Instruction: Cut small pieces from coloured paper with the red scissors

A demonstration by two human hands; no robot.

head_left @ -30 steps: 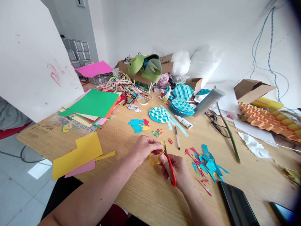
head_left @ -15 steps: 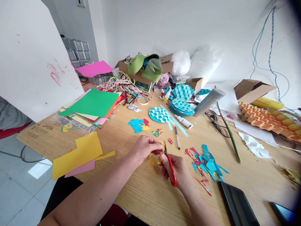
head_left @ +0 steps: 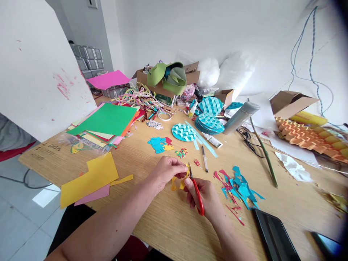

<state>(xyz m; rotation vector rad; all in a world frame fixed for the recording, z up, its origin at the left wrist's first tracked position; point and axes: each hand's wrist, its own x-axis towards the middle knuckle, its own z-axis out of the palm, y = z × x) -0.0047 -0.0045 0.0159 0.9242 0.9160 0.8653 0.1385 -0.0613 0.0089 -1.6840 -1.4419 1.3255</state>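
Observation:
My left hand [head_left: 165, 170] pinches a small yellow paper piece [head_left: 176, 183] just above the wooden table [head_left: 168, 224]. My right hand [head_left: 208, 199] is wrapped round red-handled scissors [head_left: 197, 195], whose blades point up into the yellow piece beside my left fingers. Blue and red paper scraps [head_left: 239, 188] lie just right of my right hand. A yellow sheet [head_left: 89, 177] over a pink one lies at the near left edge.
A stack of coloured paper [head_left: 106, 121] topped by green sits at left. Blue cut-out shapes [head_left: 160, 144], blue patterned discs [head_left: 209, 121], a pen [head_left: 203, 163], a grey bottle [head_left: 240, 117] and a green stick [head_left: 265, 154] lie beyond. A dark tablet [head_left: 274, 237] is at near right.
The yellow piece has shifted slightly in my left fingers; both hands stay in the same place.

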